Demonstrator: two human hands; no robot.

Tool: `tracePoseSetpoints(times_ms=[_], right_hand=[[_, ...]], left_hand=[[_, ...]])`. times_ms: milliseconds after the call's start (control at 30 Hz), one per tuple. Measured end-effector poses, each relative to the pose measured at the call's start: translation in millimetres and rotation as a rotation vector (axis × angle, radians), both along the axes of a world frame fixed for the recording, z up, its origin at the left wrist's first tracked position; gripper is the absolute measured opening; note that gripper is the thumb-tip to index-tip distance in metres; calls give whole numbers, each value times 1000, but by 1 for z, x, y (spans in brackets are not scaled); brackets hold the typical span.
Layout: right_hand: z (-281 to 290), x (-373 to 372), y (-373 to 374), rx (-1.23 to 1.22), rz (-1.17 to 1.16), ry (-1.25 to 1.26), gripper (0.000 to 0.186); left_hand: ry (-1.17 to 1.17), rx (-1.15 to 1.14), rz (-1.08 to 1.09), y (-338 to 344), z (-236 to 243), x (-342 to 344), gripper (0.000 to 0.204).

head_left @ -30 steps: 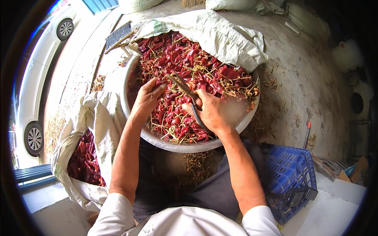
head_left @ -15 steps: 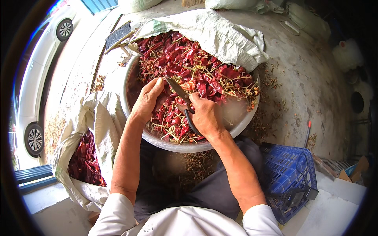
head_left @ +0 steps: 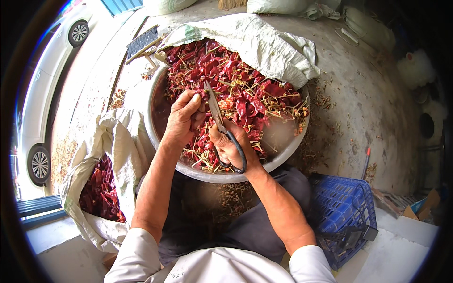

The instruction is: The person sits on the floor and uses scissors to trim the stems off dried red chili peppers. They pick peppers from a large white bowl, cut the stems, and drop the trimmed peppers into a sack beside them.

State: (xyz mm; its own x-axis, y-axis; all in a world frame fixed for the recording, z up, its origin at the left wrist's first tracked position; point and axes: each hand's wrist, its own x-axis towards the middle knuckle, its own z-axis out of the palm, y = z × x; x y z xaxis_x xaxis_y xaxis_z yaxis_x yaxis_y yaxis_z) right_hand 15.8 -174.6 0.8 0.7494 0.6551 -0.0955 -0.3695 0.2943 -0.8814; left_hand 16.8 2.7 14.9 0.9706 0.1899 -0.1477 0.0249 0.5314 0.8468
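A metal basin [head_left: 217,177] holds a heap of dried red chillies [head_left: 242,106] and pale stems, partly covered at the back by a white woven sack [head_left: 255,42]. My right hand [head_left: 231,141] grips black-handled scissors [head_left: 213,104], their blades pointing up and away from me over the heap. My left hand [head_left: 185,115] is pinched beside the blades' tips on a small red piece, apparently a chilli, mostly hidden by the fingers.
An open sack [head_left: 75,207] of red chillies leans at the lower left. A blue plastic crate [head_left: 342,203] sits at the right, near a red-handled tool [head_left: 365,160]. A white car [head_left: 40,113] stands outside at left. More sacks [head_left: 290,8] lie behind.
My right hand has moved down and left, turning the scissors more upright. My left hand rose slightly over the last half second, still beside the blade tips.
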Motion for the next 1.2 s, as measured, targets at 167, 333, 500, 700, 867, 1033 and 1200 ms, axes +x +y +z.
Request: tracePoseSetpoints(times_ms=[167, 333, 500, 700, 867, 1033, 1200], right_hand=[[6, -7, 2, 250, 4, 245, 30], [23, 80, -60, 732, -434, 74, 42], [15, 99, -88, 618, -752, 55, 52], [18, 91, -79, 432, -748, 254, 60], [20, 89, -75, 399, -677, 214, 61], [17, 87, -71, 364, -700, 162, 58], [19, 81, -66, 144, -642, -25, 62]], left_hand=[[-70, -154, -78, -13, -6, 6, 7], [40, -113, 40, 4, -25, -10, 7], [197, -14, 110, 25, -27, -6, 27], [373, -30, 257, 19, -37, 23, 26], [367, 809, 95, 53, -106, 34, 31], [331, 1541, -197, 29, -125, 37, 28], [151, 1769, -266, 28, -135, 43, 20]])
